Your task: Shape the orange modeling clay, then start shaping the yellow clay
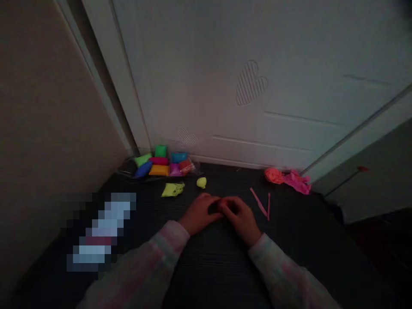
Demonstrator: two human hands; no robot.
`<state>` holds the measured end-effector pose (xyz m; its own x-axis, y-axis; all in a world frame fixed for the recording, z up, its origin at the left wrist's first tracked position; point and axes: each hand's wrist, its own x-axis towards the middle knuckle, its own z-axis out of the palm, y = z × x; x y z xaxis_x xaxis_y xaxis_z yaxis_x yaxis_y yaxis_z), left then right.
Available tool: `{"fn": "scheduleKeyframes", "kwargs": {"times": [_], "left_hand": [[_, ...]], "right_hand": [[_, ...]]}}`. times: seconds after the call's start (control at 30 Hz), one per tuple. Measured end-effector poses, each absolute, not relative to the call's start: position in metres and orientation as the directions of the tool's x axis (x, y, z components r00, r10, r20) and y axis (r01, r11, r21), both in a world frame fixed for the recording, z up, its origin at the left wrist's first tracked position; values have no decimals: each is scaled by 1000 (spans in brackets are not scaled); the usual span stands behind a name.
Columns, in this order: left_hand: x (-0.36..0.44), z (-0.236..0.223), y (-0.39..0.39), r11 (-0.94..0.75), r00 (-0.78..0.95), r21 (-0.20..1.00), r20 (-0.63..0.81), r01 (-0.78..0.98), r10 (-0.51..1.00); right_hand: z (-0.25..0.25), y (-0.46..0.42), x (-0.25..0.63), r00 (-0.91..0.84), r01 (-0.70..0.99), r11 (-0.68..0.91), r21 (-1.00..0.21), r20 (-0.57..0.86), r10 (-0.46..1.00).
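My left hand [201, 213] and my right hand [240, 219] meet above the middle of the dark table, fingers curled inward. Pinched where the fingertips join is a small reddish lump [222, 203], mostly hidden by the fingers; it looks like modelling clay. Beyond my left hand lie a small yellow lump of clay [201, 183] and an opened yellow clay packet [173, 189]. To the right of my right hand, two thin pink strips [259, 203] rest on the table, angled toward each other like a V.
Several coloured clay packets [159, 170] lie in clear plastic at the back left. Crumpled orange [274, 175] and pink [298, 182] pieces sit at the back right. A blurred-out pale oblong [106, 225] is at the left. A white panel with heart reliefs [199, 103] borders the table's back.
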<state>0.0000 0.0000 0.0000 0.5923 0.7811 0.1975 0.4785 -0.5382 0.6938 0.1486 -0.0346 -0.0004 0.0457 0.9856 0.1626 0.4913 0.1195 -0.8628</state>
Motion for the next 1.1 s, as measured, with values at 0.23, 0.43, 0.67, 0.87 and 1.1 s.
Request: {"fn": "scheduleKeyframes", "kwargs": {"times": [0.23,0.43,0.67,0.87,1.1], "left_hand": [[-1,-2,2,-549,607,687,195,476,770],[-1,0,1,-567,614,677,211,470,761],[-1,-1,0,-580,624,667,216,467,751],[-1,-3,1,-595,621,651,234,471,748],[-1,-1,0,-592,630,660,225,463,743]], "right_hand": [[-1,-39,151,-57,516,208,-831,209,976],[-1,-38,151,-103,580,269,-769,259,960],[-2,-40,146,-106,611,272,-743,264,959],[-1,-41,146,-116,611,281,-740,267,957],[0,-42,146,-114,606,274,-747,260,959]]}}
